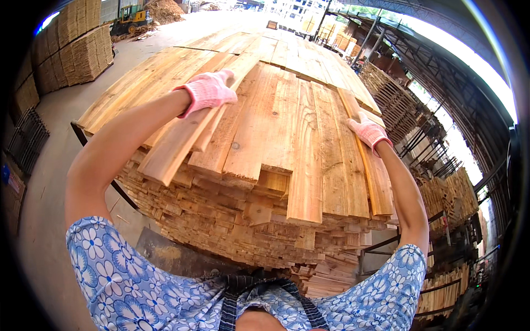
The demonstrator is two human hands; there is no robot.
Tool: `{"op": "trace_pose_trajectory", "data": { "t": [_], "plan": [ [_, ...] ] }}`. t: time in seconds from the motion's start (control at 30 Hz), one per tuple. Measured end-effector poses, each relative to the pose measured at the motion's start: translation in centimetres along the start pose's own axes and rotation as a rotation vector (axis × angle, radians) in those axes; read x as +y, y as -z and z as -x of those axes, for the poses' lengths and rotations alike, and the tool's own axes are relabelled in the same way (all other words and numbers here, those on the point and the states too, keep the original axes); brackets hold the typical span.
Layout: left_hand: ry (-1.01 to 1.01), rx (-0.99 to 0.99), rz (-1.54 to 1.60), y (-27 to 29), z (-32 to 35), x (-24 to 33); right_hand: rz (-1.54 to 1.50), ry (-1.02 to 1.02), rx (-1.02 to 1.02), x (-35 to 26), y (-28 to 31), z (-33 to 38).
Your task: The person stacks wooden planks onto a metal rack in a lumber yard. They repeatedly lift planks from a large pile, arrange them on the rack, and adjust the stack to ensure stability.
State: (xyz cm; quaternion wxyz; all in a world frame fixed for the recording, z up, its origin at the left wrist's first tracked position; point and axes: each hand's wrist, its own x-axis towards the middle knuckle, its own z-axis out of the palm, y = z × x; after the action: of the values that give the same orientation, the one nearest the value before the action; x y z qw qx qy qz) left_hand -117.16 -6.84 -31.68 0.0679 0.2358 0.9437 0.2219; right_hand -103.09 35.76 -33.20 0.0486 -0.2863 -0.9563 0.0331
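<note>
Fingers of left hand (pixel 208 91) and right hand (pixel 367 131) grip plank (pixel 182 140) and edge board (pixel 369 168) atop stack (pixel 248 220).

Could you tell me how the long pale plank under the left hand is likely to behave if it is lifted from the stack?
The long pale wooden plank looks thin and straight, so probably stiff with slight flex. It overhangs the stack of sawn boards, so it may tip once lifted. Its rough face should not slip under the pink-gloved left hand.
</note>
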Motion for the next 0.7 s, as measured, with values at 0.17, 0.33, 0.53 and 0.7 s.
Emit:
{"op": "trace_pose_trajectory", "data": {
  "t": [0.17,0.33,0.53,0.7],
  "plan": [
    [-0.137,0.075,0.187,-0.3,2.2,0.7,0.044,0.099,0.077,2.0,-3.0,-2.5],
    [-0.257,-0.097,0.542,-1.6,5.7,8.8,0.198,0.354,0.082,3.0,-1.6,-2.9],
    [-0.492,-0.205,0.996,-8.3,3.7,18.3,-1.507,0.176,-0.149,-4.3,2.3,4.0],
    [-0.430,-0.002,1.047,-12.8,6.0,27.0,-1.839,0.332,-0.373,3.4,2.2,1.0]
  ]
}}
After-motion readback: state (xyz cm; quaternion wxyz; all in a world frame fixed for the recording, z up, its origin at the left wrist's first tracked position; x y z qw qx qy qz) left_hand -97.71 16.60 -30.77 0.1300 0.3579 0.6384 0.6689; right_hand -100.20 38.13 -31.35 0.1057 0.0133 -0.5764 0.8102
